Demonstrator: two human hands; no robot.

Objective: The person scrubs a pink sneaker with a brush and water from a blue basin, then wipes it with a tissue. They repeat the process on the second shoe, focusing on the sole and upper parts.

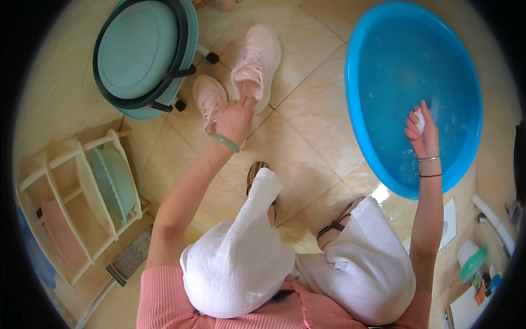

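Two pale pink lace-up sneakers stand on the tiled floor to the left of centre. My left hand (234, 122) is at their heels, its fingers hooked over the collar of the larger-looking sneaker (262, 55). The other sneaker (208, 97) sits close beside it, its heel partly hidden by my hand. Over at the right, a big blue oval basin (355, 93) holds water. My right hand (425, 131) is above the basin, closed around a small white lump (419, 120) whose kind I cannot make out.
Green round folded basins (139, 49) lean at the upper left. Below them stands a cream rack (90, 142) with a green basin (114, 183) and a pink one. A long-handled brush (131, 257) lies beside it. Cleaning items, including a green-and-white brush (472, 263), lie lower right.
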